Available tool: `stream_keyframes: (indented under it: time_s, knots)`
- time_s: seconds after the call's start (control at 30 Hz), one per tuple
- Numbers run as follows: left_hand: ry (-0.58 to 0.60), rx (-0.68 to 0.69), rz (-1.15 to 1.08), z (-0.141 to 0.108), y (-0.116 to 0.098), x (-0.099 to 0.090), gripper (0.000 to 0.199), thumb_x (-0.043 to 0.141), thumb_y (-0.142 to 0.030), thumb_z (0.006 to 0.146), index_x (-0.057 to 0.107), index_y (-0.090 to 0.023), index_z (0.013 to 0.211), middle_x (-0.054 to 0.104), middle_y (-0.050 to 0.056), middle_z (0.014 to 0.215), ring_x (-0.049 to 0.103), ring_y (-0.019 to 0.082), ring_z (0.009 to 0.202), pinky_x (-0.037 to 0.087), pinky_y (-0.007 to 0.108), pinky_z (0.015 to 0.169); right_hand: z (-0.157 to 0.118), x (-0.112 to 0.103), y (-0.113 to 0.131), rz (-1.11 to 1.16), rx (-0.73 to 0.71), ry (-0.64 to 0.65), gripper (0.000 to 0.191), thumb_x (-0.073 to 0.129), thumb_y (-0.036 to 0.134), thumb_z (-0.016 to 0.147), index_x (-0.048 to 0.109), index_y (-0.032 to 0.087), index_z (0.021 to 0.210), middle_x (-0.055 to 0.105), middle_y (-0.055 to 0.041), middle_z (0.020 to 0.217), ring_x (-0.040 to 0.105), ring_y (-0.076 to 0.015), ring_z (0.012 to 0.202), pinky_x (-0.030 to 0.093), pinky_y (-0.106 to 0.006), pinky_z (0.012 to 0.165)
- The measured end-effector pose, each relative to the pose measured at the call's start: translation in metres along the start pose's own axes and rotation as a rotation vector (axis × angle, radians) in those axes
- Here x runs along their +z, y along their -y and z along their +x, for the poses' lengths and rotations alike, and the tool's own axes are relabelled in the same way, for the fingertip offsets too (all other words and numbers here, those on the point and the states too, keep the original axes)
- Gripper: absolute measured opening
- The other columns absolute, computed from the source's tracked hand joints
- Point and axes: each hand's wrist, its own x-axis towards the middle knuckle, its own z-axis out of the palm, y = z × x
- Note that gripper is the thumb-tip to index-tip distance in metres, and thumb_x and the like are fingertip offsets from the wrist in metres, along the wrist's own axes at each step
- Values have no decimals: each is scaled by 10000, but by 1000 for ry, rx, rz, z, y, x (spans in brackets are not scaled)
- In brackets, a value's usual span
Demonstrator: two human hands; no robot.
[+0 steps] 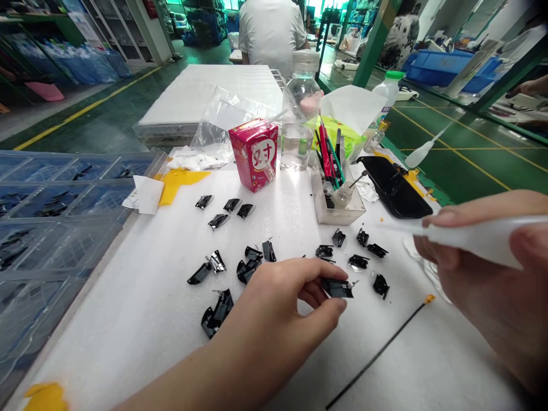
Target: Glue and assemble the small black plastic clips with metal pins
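My left hand point(282, 314) pinches a small black plastic part point(338, 287) with a thin metal pin at its end, just above the white work surface point(141, 337). At the right, my right hand point(479, 297) is wrapped round a white squeeze bottle point(471, 237). Its thin nozzle points left, towards the box of tools. Several similar black parts point(358, 261) lie beyond my left fingertips, some on clear film. More black pieces point(250, 265) rest in clusters left of that hand. A thin black rod point(381, 351) with a yellow tip lies below the right hand.
A small box point(340, 214) holds tweezers, pens and a little glass bottle. Behind stand a red drink carton point(254, 154) and a clear water bottle point(295, 142). A black phone-like object point(394, 185) lies at right. Compartment trays point(55, 228) line the left. Someone in white point(274, 34) sits ahead.
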Motion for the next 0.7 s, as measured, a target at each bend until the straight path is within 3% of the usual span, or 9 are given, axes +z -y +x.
stream_keyframes:
  time_s: [0.07,0.13,0.2,0.23,0.33,0.43,0.57,0.7]
  knots:
    - [-1,-9,3,1,0,0,215,699,-200,822,800,-242,1008,720,-45,691,665,135,628,563,248,725,9,3,-1,87,44,-51,195,617,282,894,809,304,917,643,-12,652,569,-202,592,408,-359,487]
    - [0,-12,4,1,0,-1,205,698,-208,825,798,-236,1001,714,-44,683,657,134,621,559,246,719,19,-1,-8,9,14,-69,293,692,279,881,786,301,1158,760,-36,942,681,-250,876,505,-387,676]
    - [4,-8,5,1,-1,-2,200,698,-211,829,797,-236,1001,712,-44,688,653,132,622,556,244,727,29,-9,-20,-170,-5,-29,415,709,348,917,689,343,1331,721,-39,1258,645,-285,1164,512,-431,888]
    - [6,-5,5,0,-1,-2,200,696,-207,833,797,-241,1002,715,-46,697,655,131,629,554,244,738,34,-14,-28,-230,8,15,384,701,376,931,696,338,1313,686,-42,1336,621,-285,1217,505,-432,925]
    - [4,7,6,-1,-1,-3,212,690,-189,839,798,-258,1008,728,-46,730,674,134,670,547,243,760,48,-24,-50,-377,87,208,256,703,357,929,750,269,1164,731,-73,1221,669,-276,1090,529,-418,854]
    - [-21,16,20,-1,-1,-3,214,691,-189,834,801,-256,1004,723,-38,725,670,144,671,546,247,727,54,-25,-69,-526,132,348,201,683,350,958,719,198,1084,723,-64,1060,674,-213,914,553,-387,799]
    - [-38,34,21,1,-3,-5,199,690,-197,828,801,-232,989,688,-32,669,633,144,616,534,241,640,56,-22,-88,-609,128,368,233,665,381,984,674,169,1079,673,-23,936,628,-147,734,557,-322,694]
    - [-48,33,4,2,-4,-8,201,674,-204,842,794,-211,1004,685,-20,679,651,155,648,531,242,630,57,-23,-90,-576,74,279,283,729,379,931,652,165,1100,620,12,835,599,-139,681,532,-300,640]
